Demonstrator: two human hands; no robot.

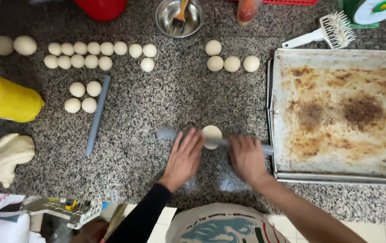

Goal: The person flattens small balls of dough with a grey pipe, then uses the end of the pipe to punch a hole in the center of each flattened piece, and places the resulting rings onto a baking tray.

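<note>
both hands lie flat and open, left hand and right hand, pressing a grey rolling pin whose long axis runs left-right across a dough disc, near the counter's front edge, beside the baking tray.

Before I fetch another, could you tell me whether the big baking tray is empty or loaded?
Empty: the baking tray shows only bare, brown-stained metal, with no dough on it.

Flattened pale dough disc on granite, under grey rolling pin.
</note>
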